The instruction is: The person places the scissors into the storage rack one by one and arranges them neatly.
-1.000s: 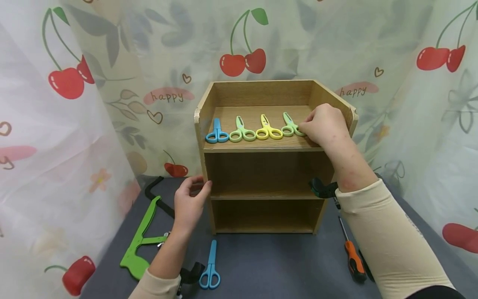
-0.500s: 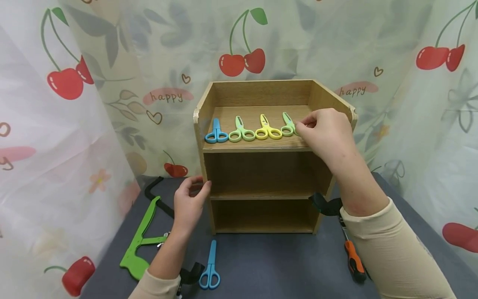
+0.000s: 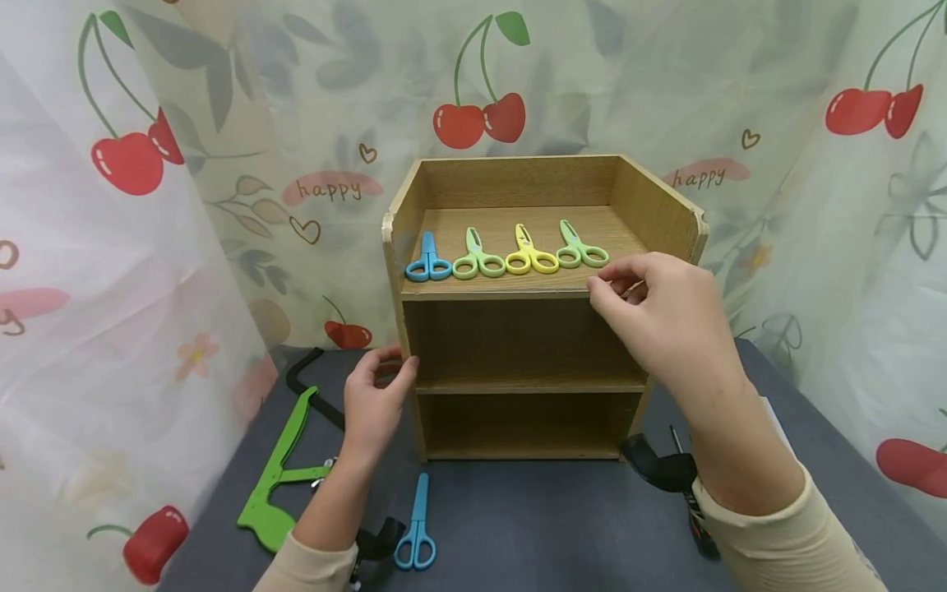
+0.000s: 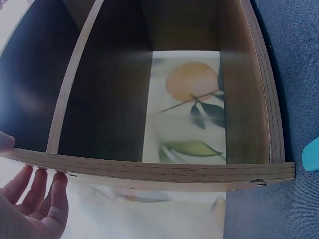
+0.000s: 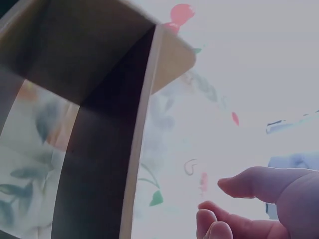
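A wooden shelf unit (image 3: 528,386) stands upright on the table. Blue scissors (image 3: 428,261), light green scissors (image 3: 474,259), yellow scissors (image 3: 527,255) and another light green pair of scissors (image 3: 575,251) lie in a row on its top level. My left hand (image 3: 376,403) holds the unit's left side panel (image 4: 149,172) between thumb and fingers. In front of the unit's right side my right hand (image 3: 666,316) hovers, holding nothing, with fingers loosely bent. Thumb and fingertips stay apart in the right wrist view. It is just below the rightmost green scissors.
A green-handled saw (image 3: 274,485) lies left of the unit, partly behind my left forearm. Blue scissors (image 3: 418,526) lie on the dark table (image 3: 533,526) in front. A screwdriver (image 3: 699,526) at the right is mostly hidden by my right wrist. Patterned cloth (image 3: 333,99) hangs behind.
My right hand has let go of the rightmost green scissors and moved down toward me, leaving them on the top level. My left hand has stayed on the side panel.
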A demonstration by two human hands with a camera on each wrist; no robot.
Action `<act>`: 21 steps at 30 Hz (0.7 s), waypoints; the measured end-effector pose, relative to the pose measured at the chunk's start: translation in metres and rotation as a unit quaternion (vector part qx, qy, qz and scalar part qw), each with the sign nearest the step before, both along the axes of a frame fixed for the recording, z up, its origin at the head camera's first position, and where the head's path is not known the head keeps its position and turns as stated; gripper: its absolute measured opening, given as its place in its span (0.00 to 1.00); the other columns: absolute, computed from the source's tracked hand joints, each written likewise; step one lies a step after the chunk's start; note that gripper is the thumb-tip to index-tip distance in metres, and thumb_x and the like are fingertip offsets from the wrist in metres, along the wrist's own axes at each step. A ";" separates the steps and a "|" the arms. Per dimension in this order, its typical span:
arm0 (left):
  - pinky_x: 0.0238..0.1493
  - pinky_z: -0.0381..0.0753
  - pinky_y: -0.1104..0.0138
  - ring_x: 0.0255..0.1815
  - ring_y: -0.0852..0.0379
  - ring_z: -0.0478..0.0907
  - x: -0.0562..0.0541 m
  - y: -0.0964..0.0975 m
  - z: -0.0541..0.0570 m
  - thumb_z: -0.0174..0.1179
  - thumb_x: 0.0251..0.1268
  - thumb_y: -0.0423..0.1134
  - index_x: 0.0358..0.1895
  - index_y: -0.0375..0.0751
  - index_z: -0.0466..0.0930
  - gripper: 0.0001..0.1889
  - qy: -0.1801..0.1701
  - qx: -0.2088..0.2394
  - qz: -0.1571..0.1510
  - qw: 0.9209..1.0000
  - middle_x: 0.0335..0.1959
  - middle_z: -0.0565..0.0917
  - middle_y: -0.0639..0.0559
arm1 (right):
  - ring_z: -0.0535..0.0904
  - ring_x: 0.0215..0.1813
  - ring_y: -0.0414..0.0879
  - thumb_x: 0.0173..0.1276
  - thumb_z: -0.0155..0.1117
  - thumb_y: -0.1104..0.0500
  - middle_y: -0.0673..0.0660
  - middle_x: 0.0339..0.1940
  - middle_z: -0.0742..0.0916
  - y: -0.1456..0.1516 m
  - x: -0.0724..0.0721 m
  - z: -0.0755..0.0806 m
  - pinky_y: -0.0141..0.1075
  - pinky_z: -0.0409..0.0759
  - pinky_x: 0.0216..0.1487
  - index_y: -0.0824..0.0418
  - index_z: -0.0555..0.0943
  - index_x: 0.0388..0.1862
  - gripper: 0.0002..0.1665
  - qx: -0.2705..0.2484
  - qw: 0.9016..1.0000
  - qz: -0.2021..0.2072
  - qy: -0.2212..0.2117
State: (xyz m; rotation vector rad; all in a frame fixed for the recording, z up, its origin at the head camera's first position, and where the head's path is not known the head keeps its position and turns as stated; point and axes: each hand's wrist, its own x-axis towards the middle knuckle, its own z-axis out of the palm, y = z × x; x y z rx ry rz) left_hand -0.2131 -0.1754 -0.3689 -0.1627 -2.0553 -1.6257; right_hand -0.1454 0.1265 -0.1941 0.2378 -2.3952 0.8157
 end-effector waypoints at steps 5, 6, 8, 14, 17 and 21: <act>0.42 0.78 0.70 0.51 0.41 0.82 -0.001 0.001 0.001 0.66 0.71 0.33 0.57 0.31 0.81 0.16 -0.011 -0.001 0.006 1.000 0.53 0.82 0.36 | 0.76 0.32 0.44 0.70 0.68 0.54 0.51 0.30 0.84 -0.003 0.018 -0.012 0.35 0.70 0.34 0.56 0.90 0.39 0.09 -0.005 0.999 0.012 0.031; 0.42 0.78 0.70 0.51 0.41 0.82 -0.002 0.001 0.000 0.66 0.71 0.33 0.58 0.30 0.81 0.16 -0.010 -0.001 0.005 1.000 0.53 0.82 0.36 | 0.75 0.32 0.43 0.70 0.68 0.54 0.50 0.29 0.84 -0.004 0.021 -0.014 0.34 0.70 0.34 0.56 0.90 0.38 0.08 -0.006 0.999 0.015 0.038; 0.42 0.78 0.70 0.51 0.42 0.82 -0.001 0.001 0.000 0.66 0.71 0.34 0.58 0.31 0.81 0.16 -0.008 -0.002 0.005 1.000 0.53 0.82 0.37 | 0.75 0.31 0.41 0.70 0.69 0.56 0.48 0.29 0.84 -0.005 0.028 -0.019 0.31 0.70 0.33 0.56 0.90 0.38 0.06 -0.008 0.998 0.023 0.050; 0.43 0.80 0.67 0.50 0.47 0.83 -0.001 -0.001 -0.002 0.67 0.71 0.40 0.57 0.37 0.83 0.16 0.006 -0.003 -0.002 1.000 0.52 0.83 0.42 | 0.75 0.29 0.38 0.66 0.72 0.61 0.44 0.28 0.82 -0.010 0.044 -0.033 0.26 0.71 0.33 0.55 0.89 0.35 0.01 -0.013 0.995 0.050 0.087; 0.43 0.81 0.65 0.50 0.48 0.83 -0.002 -0.002 -0.003 0.68 0.71 0.41 0.57 0.37 0.83 0.17 0.010 -0.003 -0.005 1.000 0.52 0.83 0.43 | 0.75 0.28 0.36 0.64 0.73 0.63 0.42 0.28 0.82 -0.012 0.051 -0.041 0.24 0.72 0.32 0.55 0.88 0.34 0.03 -0.018 0.993 0.066 0.096; 0.42 0.81 0.66 0.50 0.49 0.82 -0.002 -0.002 -0.003 0.67 0.71 0.41 0.57 0.37 0.83 0.17 0.006 -0.003 -0.005 1.000 0.52 0.83 0.45 | 0.75 0.28 0.35 0.62 0.74 0.66 0.40 0.28 0.82 -0.015 0.059 -0.052 0.24 0.75 0.31 0.55 0.88 0.34 0.06 -0.022 0.991 0.092 0.099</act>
